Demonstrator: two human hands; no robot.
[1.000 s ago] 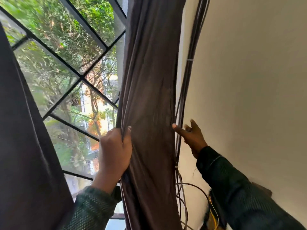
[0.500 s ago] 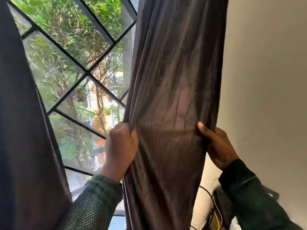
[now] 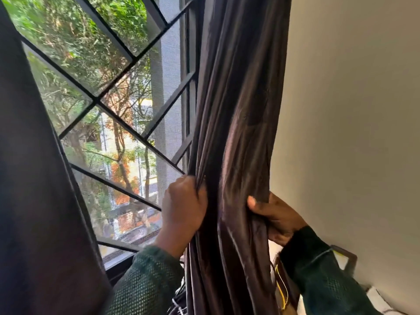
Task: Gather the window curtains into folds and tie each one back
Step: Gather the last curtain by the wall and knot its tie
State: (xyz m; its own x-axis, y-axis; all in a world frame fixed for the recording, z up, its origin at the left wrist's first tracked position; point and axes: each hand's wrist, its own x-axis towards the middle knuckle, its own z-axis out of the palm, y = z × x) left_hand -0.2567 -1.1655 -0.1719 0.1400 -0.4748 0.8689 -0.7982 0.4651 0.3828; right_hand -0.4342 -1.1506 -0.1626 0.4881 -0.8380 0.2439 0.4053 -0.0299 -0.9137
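Plain cream painted wall [image 3: 352, 110] filling the right side; beside it, a window with a dark metal diamond-pattern grille [image 3: 97, 101] over fine mesh, green trees and a pale building visible beyond; along the left edge, a second dark brown fabric curtain [image 3: 34, 178] hanging loose and close to the camera, overlapping the grille; in the middle, between window and wall, a dark brown satin curtain [image 3: 238, 110] drawn into long vertical folds, gathered narrow at hand height and hanging on below the bottom edge of the view; left hand [image 3: 183, 210] in a dark green knitted sleeve [image 3: 145, 280], curled tight round the window-side edge of the gathered curtain, knuckles toward the camera, bunched pleats pinched at the top of the fist; right hand [image 3: 276, 218], in a matching sleeve, gripping the wall-side edge of the same curtain, thumb pressed across the front of the folds, fingers wrapped behind the cloth; both hands at about the same height, the gathered bundle between them; low down near the right wrist, thin yellow wires [image 3: 281, 289] just beside the curtain.
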